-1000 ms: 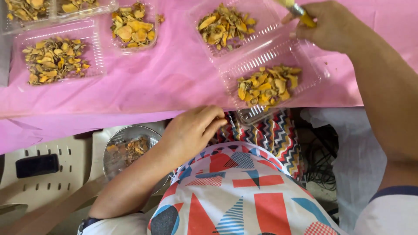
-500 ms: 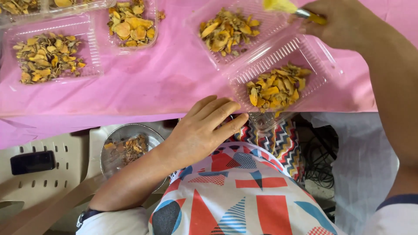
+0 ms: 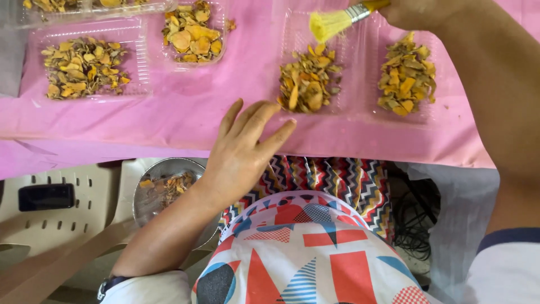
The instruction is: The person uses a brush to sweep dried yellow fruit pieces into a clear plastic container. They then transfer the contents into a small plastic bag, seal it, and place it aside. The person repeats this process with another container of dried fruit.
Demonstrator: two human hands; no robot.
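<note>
Nearest, your patterned lap [image 3: 315,253] fills the bottom edge, with a metal bowl [image 3: 169,191] of dried scraps on a beige plastic chair [image 3: 67,225] to your left, a dark phone [image 3: 46,197] lying on it. Your left hand [image 3: 244,149] hovers flat at the edge of the pink table cover [image 3: 169,112], fingers spread loose, holding nothing. Just beyond its fingertips sits a clear tray [image 3: 306,84] of yellow-brown dried slices. Your right hand [image 3: 422,11] at the top edge grips a brush [image 3: 337,21], yellow bristles just above that tray. Another filled tray [image 3: 406,76] sits right of it, more trays [image 3: 84,65] far left.
</note>
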